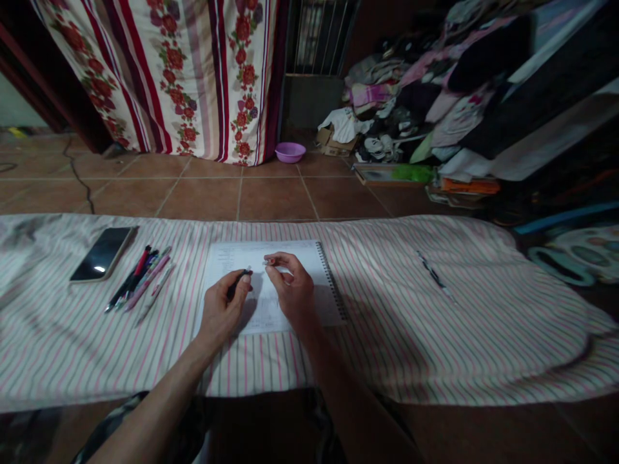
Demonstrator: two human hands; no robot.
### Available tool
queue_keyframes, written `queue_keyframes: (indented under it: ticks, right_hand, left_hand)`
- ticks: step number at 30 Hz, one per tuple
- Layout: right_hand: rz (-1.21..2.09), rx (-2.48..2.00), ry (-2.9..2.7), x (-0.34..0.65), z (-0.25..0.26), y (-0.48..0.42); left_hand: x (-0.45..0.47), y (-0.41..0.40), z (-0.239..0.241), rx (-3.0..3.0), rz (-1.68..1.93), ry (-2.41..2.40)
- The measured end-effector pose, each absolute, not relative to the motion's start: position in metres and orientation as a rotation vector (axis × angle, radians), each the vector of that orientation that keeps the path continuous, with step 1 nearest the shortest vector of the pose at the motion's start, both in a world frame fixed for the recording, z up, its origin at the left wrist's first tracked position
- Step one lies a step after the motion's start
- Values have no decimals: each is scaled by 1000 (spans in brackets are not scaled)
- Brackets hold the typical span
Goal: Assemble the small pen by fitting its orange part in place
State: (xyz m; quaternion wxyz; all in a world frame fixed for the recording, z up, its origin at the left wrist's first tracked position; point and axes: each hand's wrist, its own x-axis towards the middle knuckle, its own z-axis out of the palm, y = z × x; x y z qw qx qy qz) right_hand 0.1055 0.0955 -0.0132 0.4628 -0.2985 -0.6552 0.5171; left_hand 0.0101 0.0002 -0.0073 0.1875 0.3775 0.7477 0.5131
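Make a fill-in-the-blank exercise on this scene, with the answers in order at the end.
1. The phone lies to the ____ of the bunched pens.
2. The bowl on the floor is ____ in colour.
3. The notebook's spiral binding runs along its ____ edge.
4. The black object is in the ____ hand.

Missing words: left; purple; right; left.

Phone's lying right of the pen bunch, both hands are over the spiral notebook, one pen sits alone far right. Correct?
One fix: the phone lies left of the pen bunch, per the head view. The rest stands: left hand and right hand over the spiral notebook, lone pen far right.
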Motion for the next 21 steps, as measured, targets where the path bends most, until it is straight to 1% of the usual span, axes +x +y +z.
queue_keyframes:
  ticks: [6, 12, 21]
  right_hand:
    - [1199, -683, -1659, 105, -15, 93]
    - [1056, -523, -1784, 103, -23, 92]
    - [882, -389, -1883, 103, -22, 92]
  left_hand:
    - [9, 0, -5, 1101, 1477, 2059]
    - [10, 0, -5, 1072, 1508, 2030]
    - [10, 1, -3, 1018, 1593, 1856]
